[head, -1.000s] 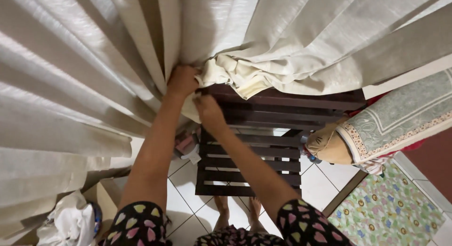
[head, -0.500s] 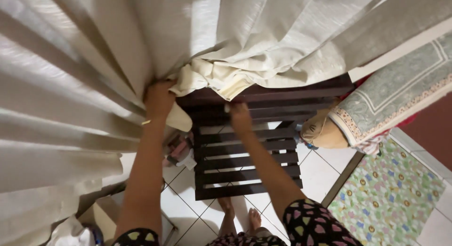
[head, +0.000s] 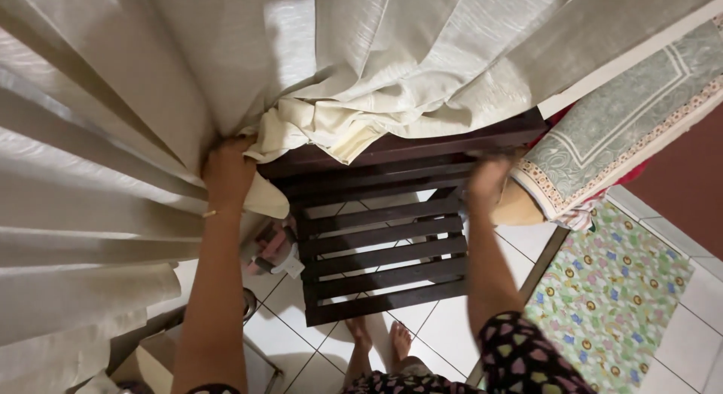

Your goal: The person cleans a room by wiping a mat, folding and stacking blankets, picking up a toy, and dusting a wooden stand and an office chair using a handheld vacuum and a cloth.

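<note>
While the cream curtain [head: 113,138] hangs in long folds at the left, the left hand [head: 226,172] has its grip closed on a bunch of it.
The cloth looks soft, light and limp, so it is probably best taken in a gathered fistful near the bottom hem, which lies heaped on the dark slatted chair [head: 376,243] just beside the grip. Further right, the right hand [head: 486,179] is blurred at the chair's edge; whether it grips anything cannot be told.
</note>
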